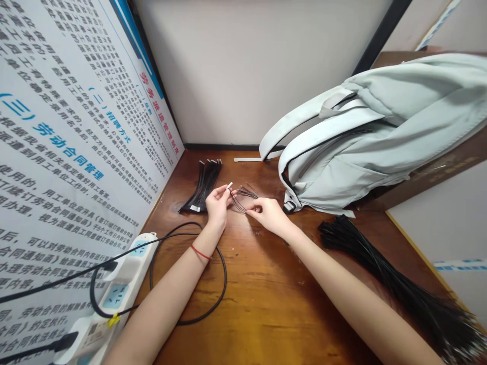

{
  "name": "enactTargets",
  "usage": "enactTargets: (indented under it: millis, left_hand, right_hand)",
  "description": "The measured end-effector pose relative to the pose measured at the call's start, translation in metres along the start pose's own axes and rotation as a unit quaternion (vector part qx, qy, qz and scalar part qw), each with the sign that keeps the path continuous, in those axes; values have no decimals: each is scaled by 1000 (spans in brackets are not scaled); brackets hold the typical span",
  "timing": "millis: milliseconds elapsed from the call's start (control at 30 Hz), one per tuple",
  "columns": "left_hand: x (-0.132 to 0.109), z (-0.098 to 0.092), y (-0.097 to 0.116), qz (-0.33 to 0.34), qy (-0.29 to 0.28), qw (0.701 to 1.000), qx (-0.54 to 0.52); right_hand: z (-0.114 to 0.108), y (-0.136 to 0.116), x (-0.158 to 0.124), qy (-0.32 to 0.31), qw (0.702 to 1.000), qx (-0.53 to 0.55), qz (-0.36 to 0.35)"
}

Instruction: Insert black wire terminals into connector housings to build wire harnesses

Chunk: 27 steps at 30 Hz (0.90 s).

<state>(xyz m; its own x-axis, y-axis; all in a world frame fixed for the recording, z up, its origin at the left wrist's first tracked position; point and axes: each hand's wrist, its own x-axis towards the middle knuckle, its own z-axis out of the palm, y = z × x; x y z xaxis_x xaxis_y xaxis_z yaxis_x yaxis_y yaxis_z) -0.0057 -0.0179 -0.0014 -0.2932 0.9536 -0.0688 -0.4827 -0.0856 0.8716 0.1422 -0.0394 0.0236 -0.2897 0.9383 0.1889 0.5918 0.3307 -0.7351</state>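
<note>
A glossy brown wooden table (236, 294) is filling the lower view, with a pale back panel (258, 71) standing behind it and a poster (72, 126) of blue, red and black printing rising along the left edge. A light grey-green backpack (384, 132) is leaning at the back right, its straps drooping onto the wood, and a brown cardboard box (433, 175) is showing beneath and behind it (I cannot tell what either is holding inside). A white power strip (127, 266) is lying at the left, taking black plugs in its blue-faced sockets, while a black cable (225, 274) is looping across the wood and passing under the left forearm. 2 bundles are resting on the table: a short black bundle (201, 185) just beside the left hand (217, 204), and a longer black bundle (384, 268) spreading toward the lower right corner. Between the 2 hands, near the middle of the table, a few thin dark wires (238, 205) are hanging in a loose curve. The left fingers are closing in a pinch around their small white end (229, 186); the right hand (269, 215) is pinching the wires between thumb and forefinger, its other fingers curling inward.
</note>
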Motion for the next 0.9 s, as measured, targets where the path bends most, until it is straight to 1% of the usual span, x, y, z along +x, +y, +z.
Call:
enactTargets:
  millis: [100, 200, 333, 433, 533, 667, 733, 900]
  left_hand:
    - [1, -1, 0, 1, -3, 1000, -1]
    - [2, -1, -2, 3, 10, 1000, 11]
    - [1, 1, -2, 0, 25, 1000, 15]
    - [1, 2, -1, 0, 27, 1000, 9]
    - [1, 1, 0, 1, 26, 1000, 1]
    - [1, 1, 0, -2, 29, 1000, -6]
    - [0, 1, 0, -1, 33, 999, -4]
    - [-1, 3, 0, -2, 43, 999, 5]
  right_hand:
    - [-1, 2, -11, 3, 999, -44, 0]
    - [-4, 4, -20, -1, 997, -76, -11]
    - [-15, 5, -33, -27, 991, -120, -49]
    - [-25, 6, -47, -29, 987, -144, -63]
    - [-31, 9, -64, -9, 987, -149, -55]
    - [-34, 13, -83, 53, 989, -132, -41]
    - [-35, 15, -90, 73, 990, -120, -30]
    - [-38, 16, -103, 69, 992, -104, -14]
